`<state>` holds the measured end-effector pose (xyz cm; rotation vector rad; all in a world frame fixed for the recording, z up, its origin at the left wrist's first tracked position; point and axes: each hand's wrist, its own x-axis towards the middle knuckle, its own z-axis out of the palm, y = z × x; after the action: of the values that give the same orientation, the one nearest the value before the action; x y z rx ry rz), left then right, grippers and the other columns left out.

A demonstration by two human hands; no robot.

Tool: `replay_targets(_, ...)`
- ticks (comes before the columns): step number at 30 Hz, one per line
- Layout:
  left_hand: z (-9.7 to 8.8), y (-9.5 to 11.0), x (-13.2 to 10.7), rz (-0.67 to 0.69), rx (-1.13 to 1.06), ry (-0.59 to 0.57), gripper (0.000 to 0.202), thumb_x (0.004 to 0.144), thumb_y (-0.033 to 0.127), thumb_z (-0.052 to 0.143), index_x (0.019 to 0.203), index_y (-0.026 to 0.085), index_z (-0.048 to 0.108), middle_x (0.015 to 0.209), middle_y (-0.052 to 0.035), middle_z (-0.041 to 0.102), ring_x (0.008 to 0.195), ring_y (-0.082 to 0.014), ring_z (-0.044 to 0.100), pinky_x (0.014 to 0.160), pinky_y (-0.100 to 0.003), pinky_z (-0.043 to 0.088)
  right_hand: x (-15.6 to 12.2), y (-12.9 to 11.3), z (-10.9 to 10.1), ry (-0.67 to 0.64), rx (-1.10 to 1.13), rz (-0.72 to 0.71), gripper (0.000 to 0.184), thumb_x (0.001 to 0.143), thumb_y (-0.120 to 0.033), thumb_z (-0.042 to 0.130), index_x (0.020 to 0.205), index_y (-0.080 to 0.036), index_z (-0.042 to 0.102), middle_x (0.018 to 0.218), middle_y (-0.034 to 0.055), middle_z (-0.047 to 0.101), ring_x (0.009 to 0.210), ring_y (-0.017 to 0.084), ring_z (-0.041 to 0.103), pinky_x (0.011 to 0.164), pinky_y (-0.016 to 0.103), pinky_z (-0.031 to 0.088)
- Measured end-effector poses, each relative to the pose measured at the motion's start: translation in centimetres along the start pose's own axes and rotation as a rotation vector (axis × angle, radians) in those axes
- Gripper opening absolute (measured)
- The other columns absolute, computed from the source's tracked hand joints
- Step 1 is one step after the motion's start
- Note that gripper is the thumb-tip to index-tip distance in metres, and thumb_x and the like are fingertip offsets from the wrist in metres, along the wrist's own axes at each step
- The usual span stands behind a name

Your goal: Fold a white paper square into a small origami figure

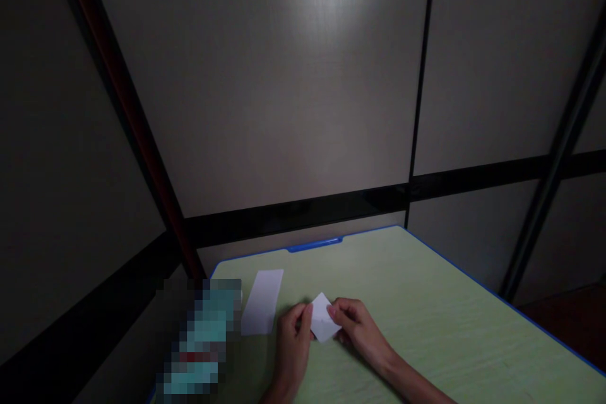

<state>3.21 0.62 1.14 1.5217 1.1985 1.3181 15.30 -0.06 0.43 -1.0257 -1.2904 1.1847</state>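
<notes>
"Can you read any words or numbers here?"
"None that I can make out."
"What about the small white paper (320, 327) at the near middle of the table (426, 303)?"
"I can't read any writing on it."
"And the longer white sheet (263, 303), to its left?"
"The same: no letter or number I can pick out."
"That greenish thing (201, 334) at the near left?"
"It's blurred into coarse blocks. There's a dark red patch on it, but whether that's a label or print, I can't tell."
"The blue handle (315, 244) on the table's far edge?"
"No brand readable there, nor on the big panels (293, 107) behind."
</notes>
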Motion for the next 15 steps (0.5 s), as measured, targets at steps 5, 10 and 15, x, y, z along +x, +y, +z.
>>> replay_targets(5, -0.15, -0.02, 0.16, -0.002, 0.008, 0.026, 0.034, 0.064, 0.042, 0.043, 0.043, 0.016, 0.040, 0.036, 0.0064, 0.033, 0.035, -0.0069, 0.032, 0.035, -0.018, 0.023, -0.35, -0.58, -0.02, -0.031, -0.033, -0.015, 0.034, 0.067, -0.044, 0.043, 0.052, -0.013, 0.045, 0.040, -0.0052, 0.040, 0.034, 0.005, 0.034, 0.033, 0.017, 0.022)
replay_targets(10, 0.09, -0.09, 0.36, -0.058, -0.063, -0.029, 0.036, 0.062, 0.046, 0.043, 0.043, 0.016, 0.040, 0.035, 0.0063, 0.034, 0.033, -0.0059, 0.032, 0.032, -0.017, 0.023, -0.36, -0.82, -0.05, -0.014, -0.052, -0.019, 0.029, 0.063, -0.039, 0.051, 0.052, -0.014, 0.043, 0.039, -0.0065, 0.039, 0.034, 0.004, 0.032, 0.033, 0.016, 0.021)
replay_targets(15, 0.36, -0.30, 0.48, -0.106, -0.160, -0.101, 0.035, 0.058, 0.048, 0.047, 0.052, 0.014, 0.047, 0.040, 0.0046, 0.042, 0.032, -0.0057, 0.034, 0.029, -0.016, 0.024, -0.03, -0.58, -0.22, 0.005, 0.016, -0.013, 0.031, 0.063, -0.041, 0.050, 0.050, -0.014, 0.042, 0.037, -0.0064, 0.040, 0.031, 0.003, 0.029, 0.031, 0.016, 0.018)
